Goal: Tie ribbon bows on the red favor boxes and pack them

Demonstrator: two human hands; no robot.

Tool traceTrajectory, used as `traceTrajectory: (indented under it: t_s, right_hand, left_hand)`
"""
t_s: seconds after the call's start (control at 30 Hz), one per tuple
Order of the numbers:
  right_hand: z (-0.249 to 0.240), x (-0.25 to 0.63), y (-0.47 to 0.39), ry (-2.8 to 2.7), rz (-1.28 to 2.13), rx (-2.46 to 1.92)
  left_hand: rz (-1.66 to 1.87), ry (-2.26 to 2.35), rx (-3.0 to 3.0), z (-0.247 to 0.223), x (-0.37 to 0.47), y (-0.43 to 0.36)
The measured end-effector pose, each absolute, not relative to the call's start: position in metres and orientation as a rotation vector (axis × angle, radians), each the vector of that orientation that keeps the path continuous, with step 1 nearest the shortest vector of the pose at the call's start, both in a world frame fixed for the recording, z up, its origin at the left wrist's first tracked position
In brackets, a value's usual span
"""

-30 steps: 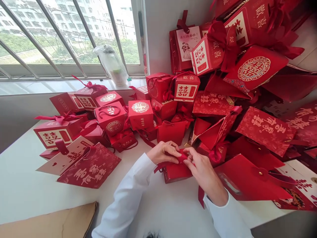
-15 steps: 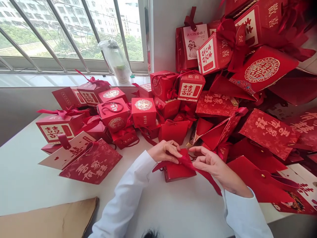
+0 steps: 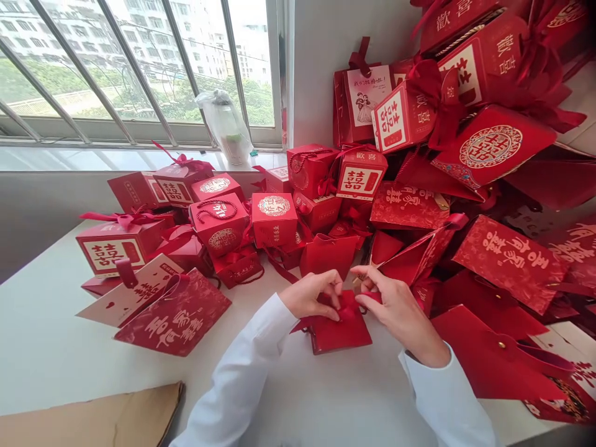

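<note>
A small red gift box (image 3: 342,338) lies on the white table in front of me, with a dark red ribbon (image 3: 348,312) across its top. My left hand (image 3: 316,297) pinches the ribbon between thumb and fingers at the box's upper left; a ribbon end sticks out below that hand. My right hand (image 3: 395,307) is at the box's right side, thumb and index finger closed on another length of the ribbon. The knot or loop between the hands is partly covered by my fingers.
Finished-looking red boxes (image 3: 274,217) crowd the table's back. Red gift bags (image 3: 512,261) pile up on the right, and another bag (image 3: 174,316) lies at left. Brown cardboard (image 3: 93,416) is at front left. A plastic-wrapped cup (image 3: 230,133) stands on the windowsill.
My right hand has drawn in toward the box and turned upward, bringing the ribbon end that trailed to the right with it. My left hand keeps its pinch. The view has shifted slightly.
</note>
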State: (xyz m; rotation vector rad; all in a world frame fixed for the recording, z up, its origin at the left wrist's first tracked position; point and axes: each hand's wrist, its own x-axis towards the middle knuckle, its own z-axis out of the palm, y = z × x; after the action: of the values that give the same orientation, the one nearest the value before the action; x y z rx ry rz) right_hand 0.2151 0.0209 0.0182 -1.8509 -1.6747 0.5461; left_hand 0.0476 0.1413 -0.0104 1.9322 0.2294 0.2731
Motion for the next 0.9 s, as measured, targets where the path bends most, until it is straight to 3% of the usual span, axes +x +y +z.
traceTrajectory:
  t_s: [0.27,0.67,0.9]
  right_hand:
    - [0.023,0.208,0.027,-2.080,0.039,-1.847]
    - [0.049,0.175,0.027,-2.448,-0.517,-1.454]
    - [0.043,0.154,0.004,-2.351,-0.564,-1.563]
  left_hand:
    - [0.319,0.303,1.841,-0.013,0.053,0.137]
    - [0.441,0.350,2.092,-0.010,0.056,0.131]
    - [0.383,0.492,2.169,0.002,0.058,0.122]
